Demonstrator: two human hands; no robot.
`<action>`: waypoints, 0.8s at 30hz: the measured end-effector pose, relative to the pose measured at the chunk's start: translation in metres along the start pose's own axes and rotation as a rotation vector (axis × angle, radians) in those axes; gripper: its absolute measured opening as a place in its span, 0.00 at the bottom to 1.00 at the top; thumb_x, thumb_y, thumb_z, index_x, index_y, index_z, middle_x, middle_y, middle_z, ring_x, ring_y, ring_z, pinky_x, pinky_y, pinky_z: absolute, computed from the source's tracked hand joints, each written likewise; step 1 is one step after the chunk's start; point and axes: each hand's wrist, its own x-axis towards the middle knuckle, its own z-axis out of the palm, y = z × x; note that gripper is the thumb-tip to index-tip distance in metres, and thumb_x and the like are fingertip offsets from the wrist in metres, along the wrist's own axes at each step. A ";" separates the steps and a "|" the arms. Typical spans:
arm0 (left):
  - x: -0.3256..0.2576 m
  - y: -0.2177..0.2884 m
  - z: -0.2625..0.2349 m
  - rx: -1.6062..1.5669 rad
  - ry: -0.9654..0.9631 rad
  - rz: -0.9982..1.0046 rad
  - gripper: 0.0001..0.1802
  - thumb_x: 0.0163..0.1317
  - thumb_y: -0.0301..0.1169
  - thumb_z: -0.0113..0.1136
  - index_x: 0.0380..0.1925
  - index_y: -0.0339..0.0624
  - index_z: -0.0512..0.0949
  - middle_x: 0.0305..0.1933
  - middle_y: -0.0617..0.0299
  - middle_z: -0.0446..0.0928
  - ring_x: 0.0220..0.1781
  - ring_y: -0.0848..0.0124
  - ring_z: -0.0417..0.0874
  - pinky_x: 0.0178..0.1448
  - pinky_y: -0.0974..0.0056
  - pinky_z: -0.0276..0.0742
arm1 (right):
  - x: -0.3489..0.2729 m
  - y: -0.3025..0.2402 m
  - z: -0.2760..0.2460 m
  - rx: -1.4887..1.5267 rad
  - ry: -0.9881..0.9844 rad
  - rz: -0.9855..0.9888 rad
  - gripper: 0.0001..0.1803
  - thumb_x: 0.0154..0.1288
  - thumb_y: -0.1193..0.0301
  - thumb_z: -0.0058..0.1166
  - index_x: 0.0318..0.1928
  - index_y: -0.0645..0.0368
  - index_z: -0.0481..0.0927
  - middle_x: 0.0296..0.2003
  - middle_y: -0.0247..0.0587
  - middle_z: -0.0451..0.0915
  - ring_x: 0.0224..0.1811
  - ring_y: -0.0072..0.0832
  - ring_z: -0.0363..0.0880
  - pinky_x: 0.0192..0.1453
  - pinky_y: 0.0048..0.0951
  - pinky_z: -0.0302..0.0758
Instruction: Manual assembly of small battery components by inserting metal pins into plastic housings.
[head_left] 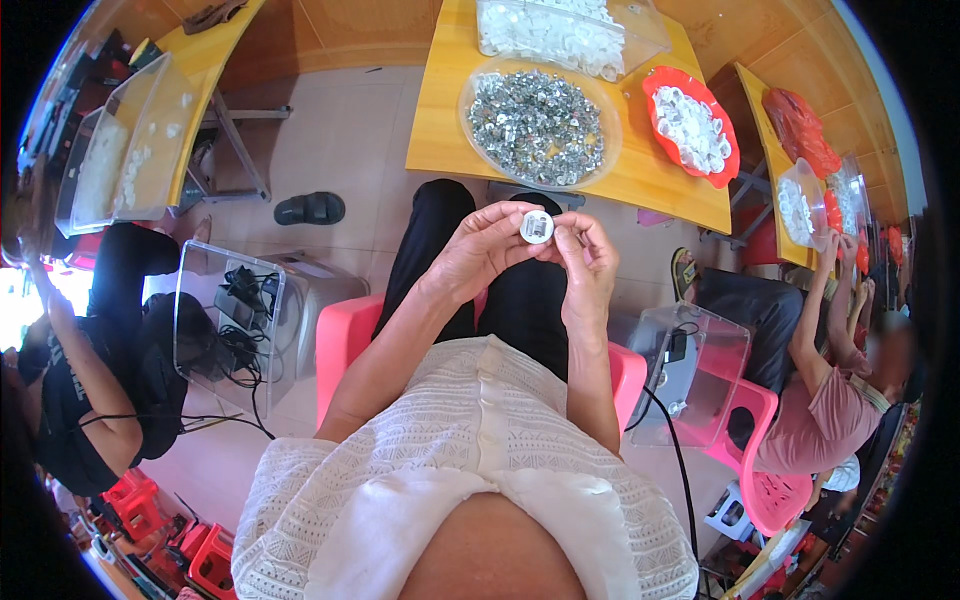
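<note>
A small round white plastic part with grey metal pieces inside its rim is held up above my lap. My left hand pinches it from the left, thumb and fingers bent around its edge. From the other side, the fingertips of my right hand close on the same part. Beyond my hands, a round clear tray full of small shiny metal pieces lies on the yellow table. To its right is a red scalloped dish holding white round plastic parts.
A clear bin of white parts stands at the table's back. Clear boxes with black cables flank my pink chair, left and right. Co-workers sit on both sides; the right one's hands touch a tub. A black slipper lies on the floor.
</note>
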 end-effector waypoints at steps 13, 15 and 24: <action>0.004 -0.009 -0.003 0.082 -0.003 -0.007 0.11 0.63 0.29 0.51 0.43 0.38 0.76 0.42 0.59 0.77 0.45 0.70 0.79 0.52 0.64 0.78 | -0.003 0.015 -0.010 -0.112 0.018 -0.114 0.08 0.56 0.81 0.54 0.37 0.62 0.74 0.27 0.28 0.74 0.27 0.11 0.71 0.31 0.12 0.69; 0.004 -0.010 0.000 0.137 0.001 0.009 0.10 0.63 0.29 0.51 0.42 0.38 0.76 0.42 0.59 0.78 0.45 0.71 0.79 0.51 0.64 0.77 | -0.003 0.015 -0.010 -0.159 0.046 -0.117 0.09 0.55 0.82 0.55 0.37 0.61 0.73 0.27 0.28 0.73 0.27 0.11 0.71 0.31 0.12 0.69; 0.001 -0.014 0.003 0.342 0.023 0.061 0.09 0.61 0.28 0.55 0.40 0.38 0.78 0.39 0.60 0.79 0.43 0.73 0.79 0.52 0.64 0.76 | -0.004 0.018 -0.008 -0.308 0.117 -0.130 0.09 0.51 0.83 0.56 0.33 0.61 0.73 0.25 0.28 0.72 0.25 0.11 0.71 0.29 0.13 0.71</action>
